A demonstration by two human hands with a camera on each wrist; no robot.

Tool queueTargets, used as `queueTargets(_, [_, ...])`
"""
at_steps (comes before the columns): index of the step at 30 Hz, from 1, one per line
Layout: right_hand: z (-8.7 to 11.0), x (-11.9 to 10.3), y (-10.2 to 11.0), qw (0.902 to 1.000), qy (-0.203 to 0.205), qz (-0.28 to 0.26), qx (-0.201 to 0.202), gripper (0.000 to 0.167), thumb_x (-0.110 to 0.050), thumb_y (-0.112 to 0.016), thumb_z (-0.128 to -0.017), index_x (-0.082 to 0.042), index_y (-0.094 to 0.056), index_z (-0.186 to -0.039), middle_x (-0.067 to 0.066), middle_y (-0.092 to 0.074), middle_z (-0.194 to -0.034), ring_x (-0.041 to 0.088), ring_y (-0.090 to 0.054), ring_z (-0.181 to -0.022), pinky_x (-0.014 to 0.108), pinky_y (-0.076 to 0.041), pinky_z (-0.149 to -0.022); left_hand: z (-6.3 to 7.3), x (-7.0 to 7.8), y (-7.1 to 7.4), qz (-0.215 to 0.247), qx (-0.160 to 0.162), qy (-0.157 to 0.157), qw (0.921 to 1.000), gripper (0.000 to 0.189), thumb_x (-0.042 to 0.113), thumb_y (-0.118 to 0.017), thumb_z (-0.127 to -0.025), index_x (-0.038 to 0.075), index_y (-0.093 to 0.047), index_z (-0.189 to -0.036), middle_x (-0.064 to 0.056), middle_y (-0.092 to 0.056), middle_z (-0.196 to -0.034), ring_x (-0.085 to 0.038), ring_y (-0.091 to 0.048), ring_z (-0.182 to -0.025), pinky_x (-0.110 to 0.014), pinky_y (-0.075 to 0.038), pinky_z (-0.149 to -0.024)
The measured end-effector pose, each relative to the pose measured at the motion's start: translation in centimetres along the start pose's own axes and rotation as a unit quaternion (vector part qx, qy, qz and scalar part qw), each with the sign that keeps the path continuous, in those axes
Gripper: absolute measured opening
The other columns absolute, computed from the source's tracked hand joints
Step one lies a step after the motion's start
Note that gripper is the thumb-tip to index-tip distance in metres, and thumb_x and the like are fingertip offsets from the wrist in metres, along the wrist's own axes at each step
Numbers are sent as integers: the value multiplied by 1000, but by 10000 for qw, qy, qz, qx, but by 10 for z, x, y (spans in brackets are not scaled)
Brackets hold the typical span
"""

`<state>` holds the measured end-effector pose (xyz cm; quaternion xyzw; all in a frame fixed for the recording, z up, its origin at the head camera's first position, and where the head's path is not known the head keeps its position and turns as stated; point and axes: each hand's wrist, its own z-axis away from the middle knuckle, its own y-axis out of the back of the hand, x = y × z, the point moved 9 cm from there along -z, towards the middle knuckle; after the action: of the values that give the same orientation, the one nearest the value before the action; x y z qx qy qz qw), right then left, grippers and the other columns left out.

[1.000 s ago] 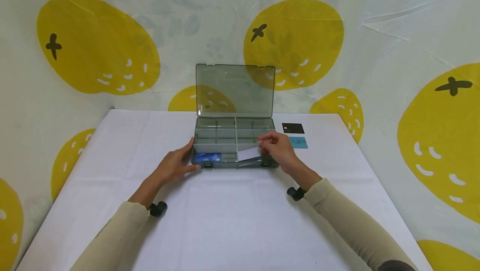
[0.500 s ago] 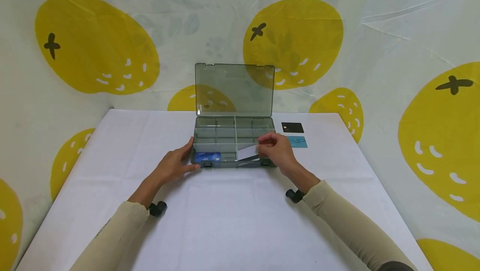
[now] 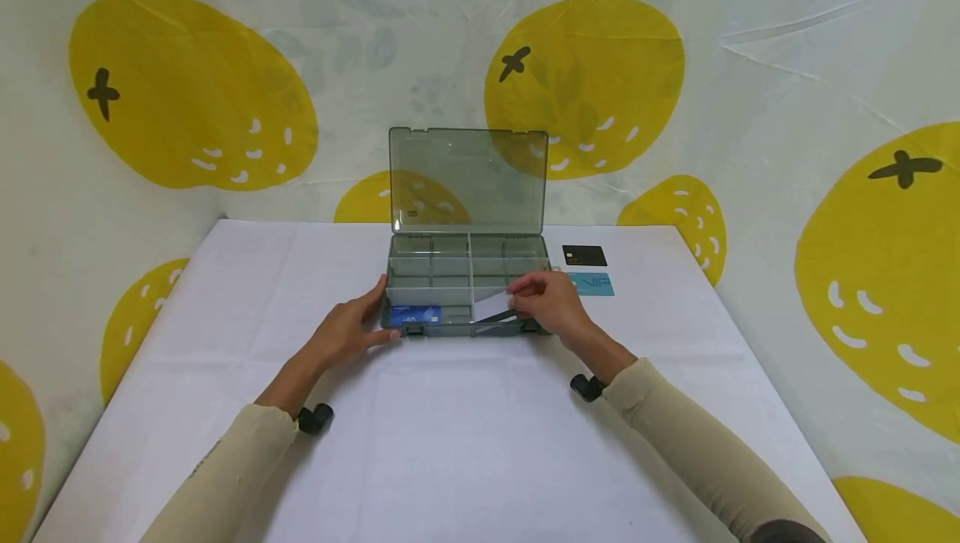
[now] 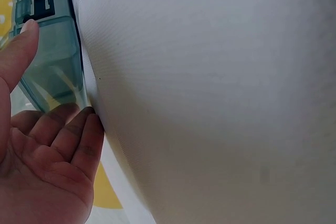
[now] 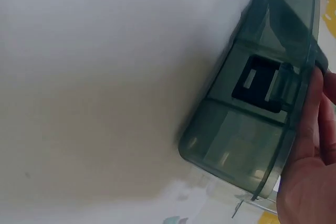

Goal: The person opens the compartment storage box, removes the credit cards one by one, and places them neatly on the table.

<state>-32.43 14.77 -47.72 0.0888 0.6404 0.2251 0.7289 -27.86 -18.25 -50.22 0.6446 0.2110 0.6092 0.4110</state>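
A see-through grey plastic organizer box [image 3: 433, 330] stands with its lid [image 3: 468, 184] raised. In its front right compartment, my right hand [image 3: 553, 301] pinches a white card [image 3: 492, 306] with a dark stripe, tilted in the compartment; the hand covers the card's right end. Seen in the right wrist view, the card's dark corner [image 5: 289, 22] shows through the front wall. My left hand [image 3: 348, 330] rests at the box's front left corner, its thumb on the front near a latch [image 4: 42, 4] and its fingers against the side. A blue card [image 3: 415, 315] lies in the front left compartment.
To the box's right, a black card [image 3: 585, 255] and a teal card [image 3: 596, 284] lie on the white tablecloth [image 3: 450, 443], the teal one partly behind my right hand. A curtain with yellow fruit shapes [image 3: 585, 84] hangs behind the table.
My right hand has moved slightly left and down with the white card, which now shows less above the compartment. My left hand stays at the box's corner.
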Motion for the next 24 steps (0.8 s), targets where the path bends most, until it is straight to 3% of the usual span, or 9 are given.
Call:
queueTargets(8, [1, -6, 9, 9996, 114, -236, 46, 23, -4, -77, -95, -1, -78, -118, 16, -78, -114, 24, -76, -93, 31, -67, -77, 0, 1, 0, 52, -7, -11, 10000, 108, 39, -82, -94, 18, -11, -172, -14, -23, -175, -42, -30, -160, -60, -29, -130])
queueTargets(18, [12, -7, 37, 9981, 236, -536, 198, 23, -5, -76, -97, -3, -76, -120, 19, -74, -117, 22, -73, -93, 32, -68, -78, 1, 1, 2, 28, 34, -110, 9999, 107, 36, -83, -94, 14, -13, -172, -17, -28, -173, -42, -33, -159, -60, -31, -129])
queueTargets(24, [21, -1, 57, 9982, 142, -449, 359, 26, -10, -76, -99, -7, -75, -125, 17, -73, -124, 22, -73, -99, 29, -67, -82, 1, 0, 1, 36, 13, -132, 9999, 106, 37, -82, -94, 13, -13, -172, -18, -28, -173, -43, -32, -159, -61, -30, -129])
